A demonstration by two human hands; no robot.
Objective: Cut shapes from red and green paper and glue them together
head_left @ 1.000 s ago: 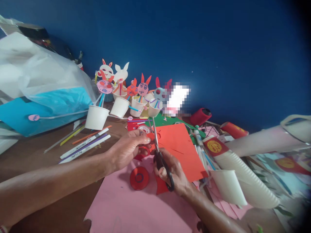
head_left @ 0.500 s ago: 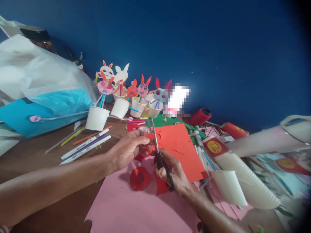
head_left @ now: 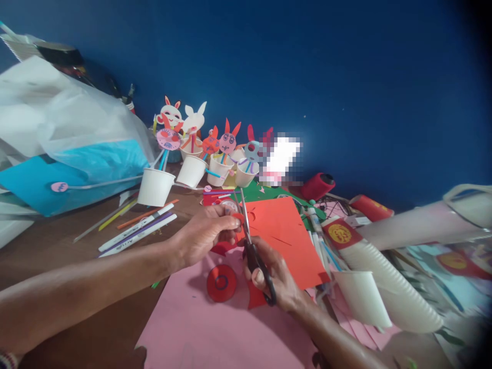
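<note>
My left hand (head_left: 213, 230) pinches a small piece of red paper (head_left: 239, 219) between thumb and fingers. In my right hand (head_left: 274, 271) is a pair of scissors (head_left: 251, 251) with black handles, its blades pointing away from me and slightly apart, right beside the red piece. Below the hands, a red paper disc (head_left: 221, 283) with a dark ring drawn on it rests on a pink sheet (head_left: 215, 333). A red scrap (head_left: 255, 294) lies partly under my right hand. Behind the scissors is an orange-red sheet (head_left: 292, 236) with a few marks on it.
White paper cups (head_left: 156, 188) holding paper rabbit-face figures (head_left: 228, 142) stand along the blue wall. Markers (head_left: 138, 236) lie at left, near a plastic bag (head_left: 88, 113). A stack of paper cups (head_left: 395, 282) and a single cup (head_left: 363, 297) lie at right, near a red thread spool (head_left: 318, 185).
Both hands stay almost in place. The red piece in my left hand has turned slightly, and the scissor blades have shifted a little. The view has moved slightly.
</note>
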